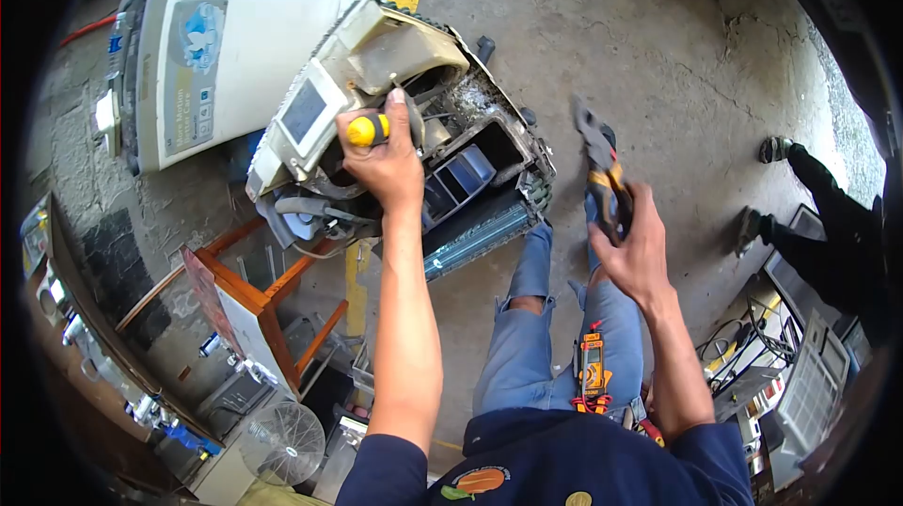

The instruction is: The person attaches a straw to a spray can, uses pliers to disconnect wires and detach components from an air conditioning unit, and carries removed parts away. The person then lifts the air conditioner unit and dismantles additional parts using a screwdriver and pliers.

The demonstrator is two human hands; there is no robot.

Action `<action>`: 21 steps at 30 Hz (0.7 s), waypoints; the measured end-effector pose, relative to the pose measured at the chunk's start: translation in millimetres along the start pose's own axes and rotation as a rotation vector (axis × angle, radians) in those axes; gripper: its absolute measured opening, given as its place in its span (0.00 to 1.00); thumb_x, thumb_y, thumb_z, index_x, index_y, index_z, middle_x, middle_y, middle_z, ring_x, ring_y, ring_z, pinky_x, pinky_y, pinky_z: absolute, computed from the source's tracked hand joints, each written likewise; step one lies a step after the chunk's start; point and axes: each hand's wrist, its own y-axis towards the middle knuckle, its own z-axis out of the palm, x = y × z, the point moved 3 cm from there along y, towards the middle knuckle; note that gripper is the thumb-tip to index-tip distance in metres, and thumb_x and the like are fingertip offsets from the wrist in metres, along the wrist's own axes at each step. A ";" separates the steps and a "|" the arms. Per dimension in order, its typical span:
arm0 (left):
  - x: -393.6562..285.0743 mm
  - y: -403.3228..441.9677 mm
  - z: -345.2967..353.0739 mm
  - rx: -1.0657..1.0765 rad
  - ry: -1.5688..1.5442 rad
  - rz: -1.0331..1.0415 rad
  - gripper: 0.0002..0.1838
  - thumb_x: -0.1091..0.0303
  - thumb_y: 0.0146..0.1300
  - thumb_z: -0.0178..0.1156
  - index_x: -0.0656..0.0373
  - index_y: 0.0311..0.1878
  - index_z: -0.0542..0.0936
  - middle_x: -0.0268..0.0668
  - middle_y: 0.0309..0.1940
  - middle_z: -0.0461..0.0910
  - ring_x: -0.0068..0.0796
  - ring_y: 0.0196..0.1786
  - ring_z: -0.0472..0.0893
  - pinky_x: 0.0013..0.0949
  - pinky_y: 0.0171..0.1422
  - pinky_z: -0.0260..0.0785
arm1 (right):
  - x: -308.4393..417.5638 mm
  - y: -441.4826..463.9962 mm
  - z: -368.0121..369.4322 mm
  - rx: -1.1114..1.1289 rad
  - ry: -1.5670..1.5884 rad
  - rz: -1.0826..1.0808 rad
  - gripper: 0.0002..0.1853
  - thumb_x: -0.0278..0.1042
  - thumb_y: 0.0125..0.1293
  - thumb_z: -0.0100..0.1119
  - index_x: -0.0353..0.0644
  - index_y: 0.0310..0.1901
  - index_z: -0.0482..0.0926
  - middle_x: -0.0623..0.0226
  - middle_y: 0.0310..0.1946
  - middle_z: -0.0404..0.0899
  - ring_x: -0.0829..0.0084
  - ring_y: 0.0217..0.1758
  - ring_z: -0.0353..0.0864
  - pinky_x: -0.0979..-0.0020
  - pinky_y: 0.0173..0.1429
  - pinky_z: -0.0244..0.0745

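Note:
My left hand [384, 156] is closed around a yellow and black screwdriver handle [367, 130], above the opened top of a washing machine [303, 111]. Its fingers are near a dirty beige plastic housing; the tool's tip is hidden. To the right, over the floor, my right hand [636, 247] grips pliers [602, 163] with black and orange handles, their jaws pointing away from me. Beside the housing, a blue-black drawer compartment [459, 177] shows inside the machine. An orange multimeter [592, 365] rests on my thigh.
A white appliance panel [254, 45] stands at the upper left. A wooden-framed stool [273, 304] and a round wire fan guard [282, 443] are at the lower left. Another person's legs [818, 191] show at the right, above cables and a grey frame [814, 374].

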 end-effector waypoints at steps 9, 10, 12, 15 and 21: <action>4.2 -5.0 1.9 -0.007 0.039 -0.090 0.20 0.61 0.69 0.74 0.57 0.34 0.71 0.28 0.23 0.70 0.24 0.25 0.65 0.32 0.33 0.66 | 209.6 22.1 44.1 0.040 -0.041 -0.721 0.36 0.29 0.65 0.68 0.59 0.75 0.73 0.63 0.34 0.66 0.72 0.19 0.62 0.64 0.18 0.65; 9.0 -7.1 3.0 -0.004 0.006 -0.114 0.20 0.60 0.69 0.74 0.57 0.34 0.71 0.28 0.23 0.70 0.24 0.25 0.65 0.32 0.33 0.66 | 200.7 24.8 55.7 0.075 -0.118 -0.659 0.35 0.29 0.66 0.67 0.59 0.75 0.73 0.64 0.34 0.66 0.72 0.19 0.62 0.64 0.18 0.65; 18.2 -7.6 4.2 -0.002 -0.061 -0.158 0.20 0.59 0.69 0.74 0.57 0.34 0.71 0.28 0.22 0.70 0.24 0.24 0.65 0.33 0.33 0.67 | 185.2 32.9 74.0 0.143 -0.265 -0.539 0.33 0.29 0.67 0.66 0.59 0.74 0.74 0.64 0.34 0.65 0.72 0.19 0.62 0.64 0.17 0.65; 20.8 -6.0 4.0 0.010 -0.074 -0.149 0.21 0.59 0.69 0.74 0.57 0.34 0.71 0.28 0.22 0.70 0.25 0.25 0.65 0.33 0.33 0.67 | 195.6 27.0 77.6 0.095 -0.300 -0.527 0.33 0.29 0.68 0.65 0.59 0.75 0.73 0.64 0.34 0.65 0.71 0.19 0.63 0.64 0.17 0.65; 6.7 -9.5 2.2 -0.021 -0.032 -0.103 0.21 0.57 0.71 0.73 0.56 0.34 0.70 0.28 0.22 0.69 0.24 0.26 0.65 0.32 0.34 0.67 | 199.7 33.1 73.4 0.071 -0.215 -0.570 0.37 0.27 0.68 0.63 0.61 0.78 0.68 0.62 0.36 0.65 0.68 0.19 0.67 0.64 0.17 0.67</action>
